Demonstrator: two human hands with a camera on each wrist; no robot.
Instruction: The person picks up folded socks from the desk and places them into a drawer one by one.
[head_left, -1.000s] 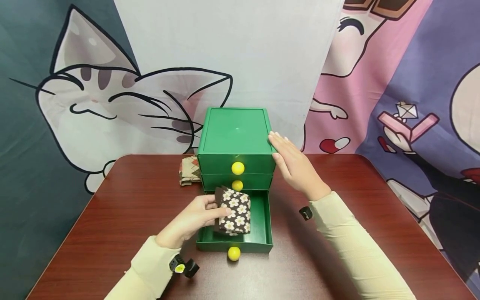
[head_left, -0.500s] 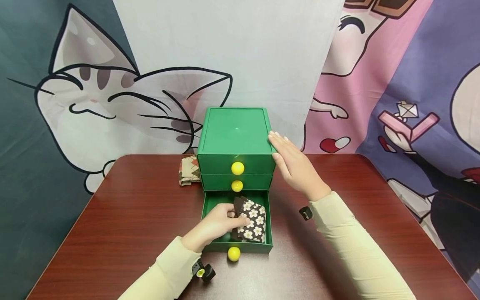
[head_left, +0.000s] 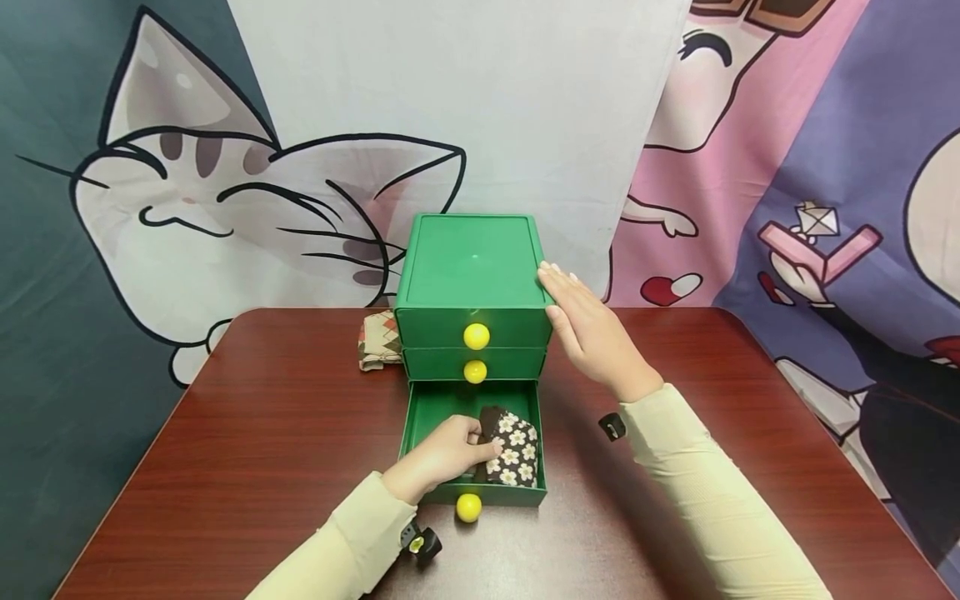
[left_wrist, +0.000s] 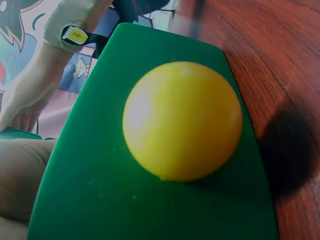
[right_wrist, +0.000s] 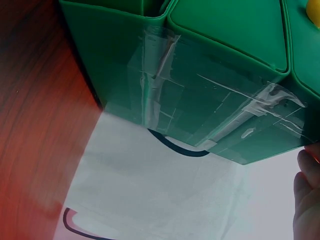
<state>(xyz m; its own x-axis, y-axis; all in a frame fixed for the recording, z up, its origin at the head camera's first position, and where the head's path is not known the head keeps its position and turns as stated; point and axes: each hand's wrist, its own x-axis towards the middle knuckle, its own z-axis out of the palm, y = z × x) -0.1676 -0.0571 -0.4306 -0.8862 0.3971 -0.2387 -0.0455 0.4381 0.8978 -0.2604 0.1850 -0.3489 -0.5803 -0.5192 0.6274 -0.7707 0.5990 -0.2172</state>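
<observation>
My left hand (head_left: 448,450) pinches the left side of a folded dark brown sock (head_left: 512,448) printed with white flowers. The thumb lies over its top, while the other fingers are partly hidden behind it. Both are inside the pulled-out bottom drawer (head_left: 435,398) of a green drawer cabinet (head_left: 474,260), the sock near the drawer's right wall. On the cabinet's upper right edge rests my right hand (head_left: 592,333), fingers straight. A yellow ball knob (left_wrist: 182,121) on the drawer front fills the left wrist view; the sock is out of sight there.
Beside the cabinet's left side lies a folded argyle cloth item (head_left: 379,341), partly hidden. Two upper drawers with yellow knobs (head_left: 476,336) are closed. Clear tape (right_wrist: 159,75) spans the cabinet's side. Everything stands on a reddish wooden table (head_left: 285,417) before a printed curtain (head_left: 540,108).
My left hand has carried the flowered sock rightward and down, from above the drawer's middle to its right part. The right hand has stayed on the cabinet.
</observation>
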